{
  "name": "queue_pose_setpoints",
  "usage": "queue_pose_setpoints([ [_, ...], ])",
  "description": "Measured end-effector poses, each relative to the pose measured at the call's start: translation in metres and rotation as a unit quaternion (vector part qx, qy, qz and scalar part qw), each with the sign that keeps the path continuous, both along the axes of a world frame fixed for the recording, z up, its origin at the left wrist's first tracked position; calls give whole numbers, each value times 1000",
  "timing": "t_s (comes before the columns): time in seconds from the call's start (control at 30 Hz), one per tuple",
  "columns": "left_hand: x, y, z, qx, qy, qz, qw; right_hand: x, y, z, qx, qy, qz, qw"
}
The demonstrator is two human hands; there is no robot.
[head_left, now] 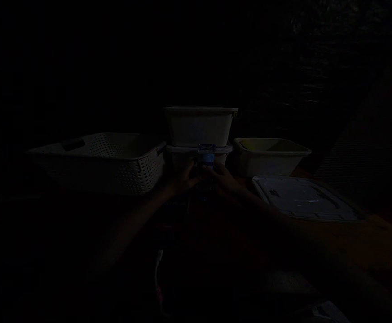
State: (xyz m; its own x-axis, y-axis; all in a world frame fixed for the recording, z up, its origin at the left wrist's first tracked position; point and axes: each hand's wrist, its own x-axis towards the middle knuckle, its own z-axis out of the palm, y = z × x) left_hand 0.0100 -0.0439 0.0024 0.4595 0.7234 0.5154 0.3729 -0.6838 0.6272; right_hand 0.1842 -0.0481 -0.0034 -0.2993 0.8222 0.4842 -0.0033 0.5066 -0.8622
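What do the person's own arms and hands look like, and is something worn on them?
The left hand and the right hand look bare, with no gloves. No sleeve shows on the left forearm or the right forearm. It is too dark to tell about rings or small markings.
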Motion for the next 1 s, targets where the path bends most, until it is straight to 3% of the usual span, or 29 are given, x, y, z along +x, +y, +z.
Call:
queue_pose_setpoints([
  [0.27, 1, 0, 4, -22, -22, -28, 999, 0, 4, -3, -4, 10, 8, 1000],
  [0.5, -4, 3, 6, -53, 18, -34, 998, 7, -1, 7, 97, -102, -100, 985],
  [0.63, -6, 1, 4, -49, 56, 15, 997, 6, -8, 11, 124, -155, -141, 970],
  [0.8, -4, 3, 2, -45, 81, 50, 994, 2, -6, 5, 132, -154, -110, 973],
  [1.0, -2, 6, 1, -65, 33, 36, 997, 0, -5, 5, 107, -118, -88, 983],
])
